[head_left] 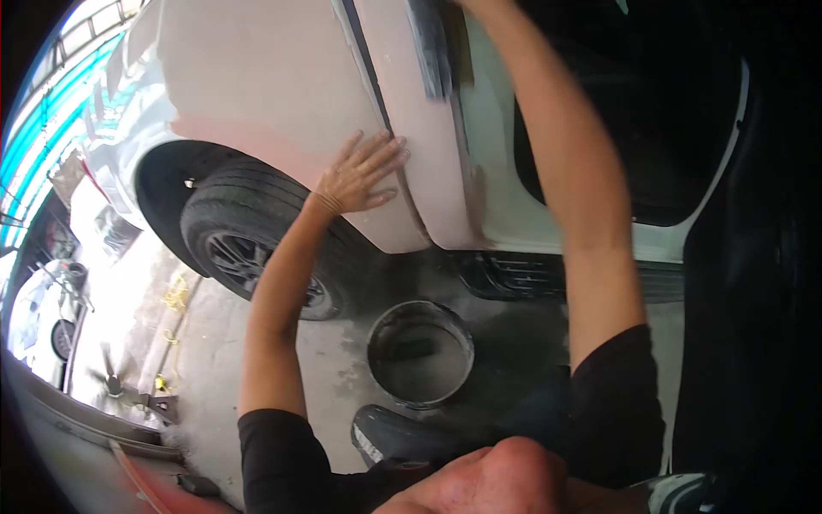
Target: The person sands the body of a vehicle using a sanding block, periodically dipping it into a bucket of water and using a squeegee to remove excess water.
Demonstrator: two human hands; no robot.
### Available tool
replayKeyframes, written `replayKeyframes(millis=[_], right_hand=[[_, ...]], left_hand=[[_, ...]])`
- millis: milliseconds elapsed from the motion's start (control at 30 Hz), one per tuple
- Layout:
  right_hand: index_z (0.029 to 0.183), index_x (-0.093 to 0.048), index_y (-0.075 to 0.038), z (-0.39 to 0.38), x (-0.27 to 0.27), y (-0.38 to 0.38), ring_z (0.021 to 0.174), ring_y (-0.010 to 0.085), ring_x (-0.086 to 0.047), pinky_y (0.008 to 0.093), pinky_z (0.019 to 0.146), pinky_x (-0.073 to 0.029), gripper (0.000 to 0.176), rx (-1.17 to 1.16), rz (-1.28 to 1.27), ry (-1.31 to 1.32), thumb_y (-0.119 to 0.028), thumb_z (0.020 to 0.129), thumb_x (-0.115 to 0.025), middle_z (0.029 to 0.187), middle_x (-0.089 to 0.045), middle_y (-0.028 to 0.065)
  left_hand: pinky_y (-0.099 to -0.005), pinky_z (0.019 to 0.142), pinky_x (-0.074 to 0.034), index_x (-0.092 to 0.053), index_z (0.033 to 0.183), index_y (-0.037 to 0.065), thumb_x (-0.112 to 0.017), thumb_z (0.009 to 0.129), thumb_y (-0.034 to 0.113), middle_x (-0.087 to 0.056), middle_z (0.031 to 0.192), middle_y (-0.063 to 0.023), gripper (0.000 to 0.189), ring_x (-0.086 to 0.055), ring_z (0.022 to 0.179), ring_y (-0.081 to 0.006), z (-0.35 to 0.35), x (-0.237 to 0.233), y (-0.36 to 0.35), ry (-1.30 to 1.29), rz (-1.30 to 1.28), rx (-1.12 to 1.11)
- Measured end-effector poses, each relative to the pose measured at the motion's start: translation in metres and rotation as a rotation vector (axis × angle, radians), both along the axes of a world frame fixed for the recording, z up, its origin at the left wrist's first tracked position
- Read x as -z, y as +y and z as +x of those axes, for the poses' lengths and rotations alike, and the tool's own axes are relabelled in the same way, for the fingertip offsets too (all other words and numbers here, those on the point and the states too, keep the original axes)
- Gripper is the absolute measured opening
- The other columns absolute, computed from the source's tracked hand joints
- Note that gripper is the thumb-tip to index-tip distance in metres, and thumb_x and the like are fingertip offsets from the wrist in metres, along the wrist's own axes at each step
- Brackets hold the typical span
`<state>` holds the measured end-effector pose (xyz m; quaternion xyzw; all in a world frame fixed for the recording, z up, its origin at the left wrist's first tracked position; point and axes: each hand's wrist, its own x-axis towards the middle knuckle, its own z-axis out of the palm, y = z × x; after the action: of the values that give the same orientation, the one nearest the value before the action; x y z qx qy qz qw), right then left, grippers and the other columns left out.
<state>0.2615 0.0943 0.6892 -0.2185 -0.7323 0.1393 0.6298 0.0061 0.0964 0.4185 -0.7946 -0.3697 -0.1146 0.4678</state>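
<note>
My left hand lies flat with fingers spread on the pinkish-white car fender. Its fingertips reach the gap beside the car door, which stands ajar. My right arm stretches up past the door opening, and its hand is cut off by the top edge, so what it touches is hidden. Patches of dull pink and grey cover the body panels. Below the fender is a black tyre on a dark alloy wheel.
A round bucket of cloudy water with a dark block in it stands on the concrete floor by my shoe. A side step runs under the door opening. At left are a fan and a yellow cord.
</note>
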Motion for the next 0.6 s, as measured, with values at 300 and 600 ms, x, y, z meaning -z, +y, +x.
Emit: replayKeyframes(millis=[300, 600], right_hand=[[0.121, -0.065, 0.007, 0.033, 0.377, -0.004, 0.1, 0.0367, -0.064, 0.0435, 0.089, -0.051, 0.062, 0.184, -0.107, -0.052, -0.034, 0.079, -0.085, 0.107, -0.064, 0.0231], [0.128, -0.067, 0.003, 0.086, 0.585, -0.084, 0.122, 0.0296, -0.062, 0.0389, 0.107, -0.043, 0.064, 0.19, -1.06, 0.232, -0.049, 0.091, -0.07, 0.126, -0.068, 0.0205]], left_hand=[[-0.0486, 0.128, -0.016, -0.033, 0.161, 0.027, -0.063, 0.087, 0.059, -0.027, 0.168, 0.0017, 0.086, -0.025, 0.155, -0.0196, -0.005, 0.024, 0.001, -0.021, 0.0, -0.008], [-0.0548, 0.124, -0.022, -0.035, 0.158, 0.014, -0.072, 0.088, 0.046, -0.031, 0.165, -0.0091, 0.086, -0.029, 0.152, -0.0274, 0.029, 0.112, -0.026, -0.395, -0.327, -0.033]])
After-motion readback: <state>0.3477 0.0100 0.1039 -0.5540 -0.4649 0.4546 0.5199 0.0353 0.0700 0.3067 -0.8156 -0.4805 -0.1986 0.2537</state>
